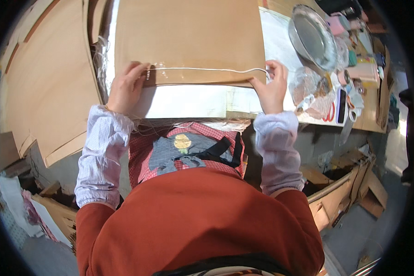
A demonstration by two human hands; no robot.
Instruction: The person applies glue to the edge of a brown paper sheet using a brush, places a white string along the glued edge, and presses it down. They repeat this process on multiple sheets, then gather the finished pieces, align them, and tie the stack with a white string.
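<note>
A thin white cord (pixel 202 69) runs nearly straight across a smooth tan sheet (pixel 188 34), a little in from its near edge, with a slight bend toward the right. At the left end, my left hand (pixel 125 88) pinches the cord between closed fingertips. My right hand (pixel 272 87) has its fingers curled at the cord's other end, while the thumb touches the sheet's near right corner. Small shiny wet-looking spots show on the sheet close to my left fingertips. Beneath the sheet lies a white work surface (pixel 184 102).
Large tan sheets (pixel 50 87) are stacked at the left. On the right stand a clear bowl (pixel 312 39), a crumpled plastic bag (pixel 303 85), red-handled scissors (pixel 329 112), a dark phone (pixel 341 106) and a pale pink bottle (pixel 364 72). Cardboard boxes (pixel 338 195) sit below.
</note>
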